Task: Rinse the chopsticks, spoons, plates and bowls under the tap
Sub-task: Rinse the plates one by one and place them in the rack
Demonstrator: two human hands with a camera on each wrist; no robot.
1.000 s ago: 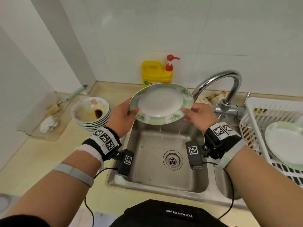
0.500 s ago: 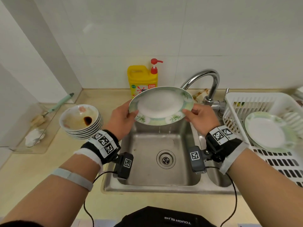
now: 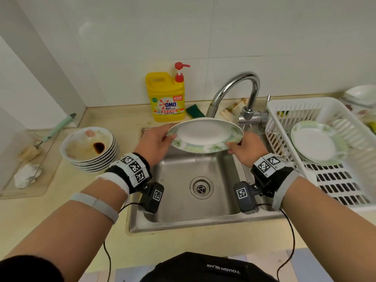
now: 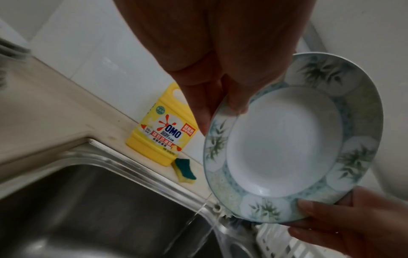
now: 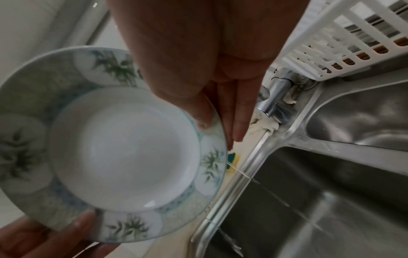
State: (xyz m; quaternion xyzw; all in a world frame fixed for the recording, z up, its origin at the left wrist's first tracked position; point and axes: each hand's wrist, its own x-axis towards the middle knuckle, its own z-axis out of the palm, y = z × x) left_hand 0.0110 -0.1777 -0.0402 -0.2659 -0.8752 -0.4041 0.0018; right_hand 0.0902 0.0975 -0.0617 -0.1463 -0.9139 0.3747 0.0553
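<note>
A white plate with a green bamboo-leaf rim is held over the sink, tilted toward me, with water dripping off its near edge. My left hand pinches its left rim, thumb on the face. My right hand pinches the right rim. The plate shows clean in both wrist views. The tap arches behind the plate. A stack of dirty plates, the top one stained with sauce, stands on the counter to the left.
A white dish rack on the right holds a rinsed plate. A yellow detergent bottle and a green sponge stand behind the sink. A brush lies in a clear tray at far left. White bowls sit at far right.
The plate has tipped flatter and shifted slightly right, both hands still on its rim. My head has turned right, bringing more of the rack into view.
</note>
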